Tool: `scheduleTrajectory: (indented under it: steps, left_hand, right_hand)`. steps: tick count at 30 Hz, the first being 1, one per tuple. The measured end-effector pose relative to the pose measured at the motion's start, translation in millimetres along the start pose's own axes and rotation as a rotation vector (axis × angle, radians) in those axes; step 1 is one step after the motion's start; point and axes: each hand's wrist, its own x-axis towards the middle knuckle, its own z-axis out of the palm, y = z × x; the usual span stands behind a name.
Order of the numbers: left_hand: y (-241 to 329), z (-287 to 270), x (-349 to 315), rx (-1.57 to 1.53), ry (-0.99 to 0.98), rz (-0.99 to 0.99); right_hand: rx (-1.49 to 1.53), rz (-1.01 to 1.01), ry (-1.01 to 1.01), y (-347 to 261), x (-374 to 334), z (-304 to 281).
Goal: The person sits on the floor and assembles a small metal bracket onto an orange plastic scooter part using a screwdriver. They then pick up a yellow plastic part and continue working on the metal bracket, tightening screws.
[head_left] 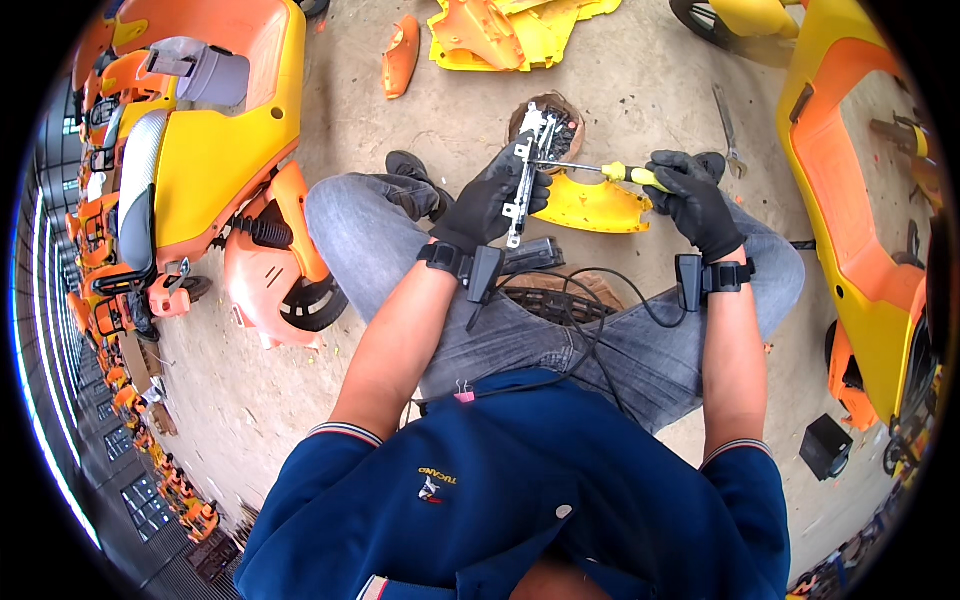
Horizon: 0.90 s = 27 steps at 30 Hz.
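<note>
In the black-gloved grip of my left hand [488, 200] is a long silver metal bracket [524, 180], held nearly upright in front of my knees. My right hand [697, 205], also gloved in black, is closed on the yellow handle of a screwdriver [632, 174]. The screwdriver's shaft runs left and its tip meets the bracket near my left fingers; whether it sits in a screw is too small to tell. Just below the shaft lies a curved yellow plastic panel [592, 205]. Behind the bracket stands a round container [574, 150] of small dark parts.
Yellow and orange scooters stand at the left [215, 160] and right [870, 250]. A wrench [730, 132] lies on the floor beyond my right hand. Farther off are yellow body panels [500, 38] and an orange piece [400, 58]. A black cable [597, 340] crosses my lap between the wrist devices.
</note>
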Motion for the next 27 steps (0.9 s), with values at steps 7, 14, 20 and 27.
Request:
scheduleTrajectory:
  steps: [7,14,20,27]
  left_hand:
    - [4.1,5.3,-2.5,0.004,0.033,0.007]
    - [3.9,4.7,-0.4,-0.057,0.059,-0.062]
    - [-1.2,-1.3,5.4,-0.233,0.060,-0.091]
    - [-1.2,0.0,5.3,-0.265,0.075,-0.106]
  right_hand:
    - [-0.212,0.296,-0.074,-20.0,-2.8,-2.6]
    - [-0.235,-0.122,-0.049,1.9,0.8,-15.0]
    - [-0.215,0.059,-0.007,-6.4,-1.4,1.7]
    - [-0.154,0.165,-0.053,-9.1,1.3,-8.0]
